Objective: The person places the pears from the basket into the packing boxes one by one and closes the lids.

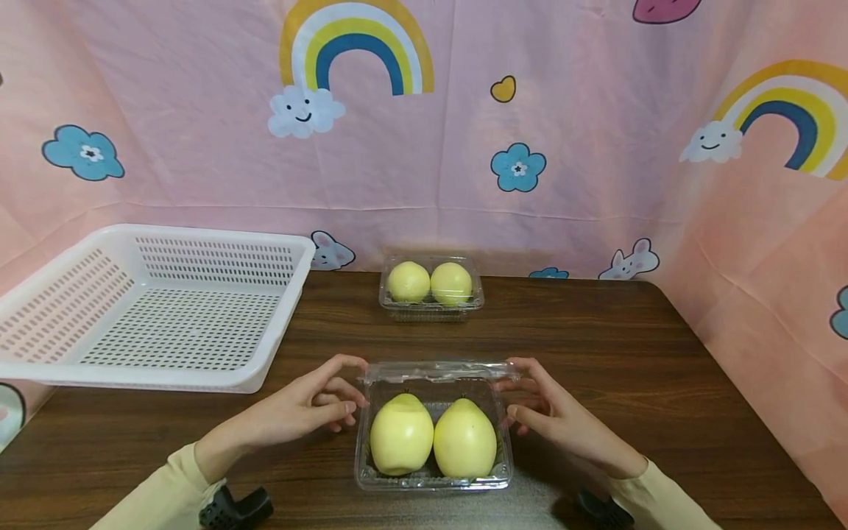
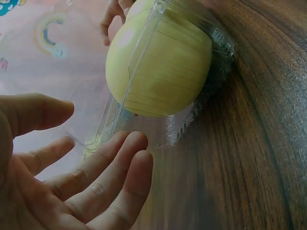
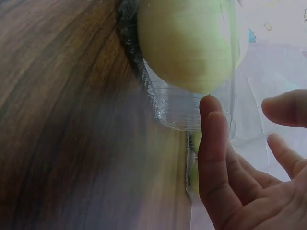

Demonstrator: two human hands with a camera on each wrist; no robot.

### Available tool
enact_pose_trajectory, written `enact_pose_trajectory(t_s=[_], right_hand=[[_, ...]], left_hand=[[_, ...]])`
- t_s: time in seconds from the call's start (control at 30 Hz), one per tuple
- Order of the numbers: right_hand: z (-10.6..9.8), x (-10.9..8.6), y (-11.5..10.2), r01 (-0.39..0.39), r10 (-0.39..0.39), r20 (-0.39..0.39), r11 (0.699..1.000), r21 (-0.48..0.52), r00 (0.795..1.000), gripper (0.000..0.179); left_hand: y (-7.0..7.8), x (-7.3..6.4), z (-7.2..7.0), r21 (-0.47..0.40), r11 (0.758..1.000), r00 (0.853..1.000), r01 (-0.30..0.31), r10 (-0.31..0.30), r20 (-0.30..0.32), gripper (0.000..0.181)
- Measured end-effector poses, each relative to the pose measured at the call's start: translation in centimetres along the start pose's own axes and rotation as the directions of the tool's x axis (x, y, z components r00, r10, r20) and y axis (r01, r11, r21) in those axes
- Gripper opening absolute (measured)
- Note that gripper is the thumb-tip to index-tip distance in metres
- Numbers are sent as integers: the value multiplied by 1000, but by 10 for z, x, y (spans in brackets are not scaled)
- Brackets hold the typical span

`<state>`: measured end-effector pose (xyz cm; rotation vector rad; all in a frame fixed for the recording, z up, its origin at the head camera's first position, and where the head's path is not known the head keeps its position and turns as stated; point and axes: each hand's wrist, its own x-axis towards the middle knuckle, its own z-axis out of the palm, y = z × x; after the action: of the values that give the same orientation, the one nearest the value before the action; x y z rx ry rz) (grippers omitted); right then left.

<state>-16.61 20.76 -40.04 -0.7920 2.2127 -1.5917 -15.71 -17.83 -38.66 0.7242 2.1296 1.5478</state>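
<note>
A clear plastic clamshell box (image 1: pixel 433 486) stands at the front middle of the table, its lid (image 1: pixel 440 370) raised along the back edge. Two pale yellow-green pears, a left pear (image 1: pixel 400 436) and a right pear (image 1: pixel 465 440), fill it side by side. At the lid's left end is my left hand (image 1: pixel 316 397), index fingertip right at the corner, thumb and other fingers loosely bent and apart. Mirroring it, my right hand (image 1: pixel 550 412) has its index fingertip at the lid's right corner. In the right wrist view, my right fingers (image 3: pixel 213 158) lie beside the box wall, with the thumb spread away.
Behind, near the table's back edge, sits a second clear box (image 1: pixel 430 313) with two more pears. A large white perforated plastic basket (image 1: pixel 278 331) occupies the left rear. Pink printed cloth (image 1: pixel 450 147) hangs behind and at the right of the brown wooden table (image 1: pixel 596 331).
</note>
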Motion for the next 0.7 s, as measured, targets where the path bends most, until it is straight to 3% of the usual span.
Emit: enact_pose_trajectory(t_s=[0.7], right_hand=[[3, -6, 7, 3, -2, -22, 1000, 19, 1000, 36]], left_hand=[[-5, -1, 0, -16, 1000, 1000, 3, -3, 25, 39]])
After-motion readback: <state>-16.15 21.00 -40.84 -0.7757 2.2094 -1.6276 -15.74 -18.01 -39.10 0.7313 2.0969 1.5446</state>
